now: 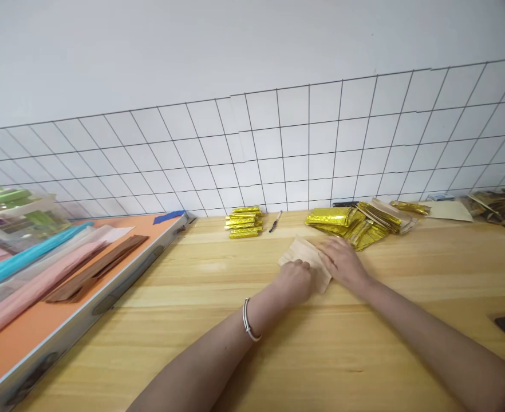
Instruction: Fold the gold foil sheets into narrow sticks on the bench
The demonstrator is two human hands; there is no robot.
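Observation:
A beige, crinkled sheet [298,250] lies on the wooden table [184,320]. My left hand [294,281], with a silver bangle at the wrist, rests on the sheet's near side, its fingers curled under; what they hold, if anything, is hidden. On the sheet's right edge lies my right hand [343,263], its fingers stretched out towards the left. Just behind my right hand is a loose pile of shiny gold packets [330,217]. A smaller stack of gold strips [244,223] sits further left, beside a dark pen [275,222].
On the left, an orange-topped board [123,274] holds folded turquoise, pink and brown paper, with a green-lidded jug [33,214] behind. A beige card [450,210] and dark gold material [501,206] lie at the back right. A white tiled wall [295,140] borders the table.

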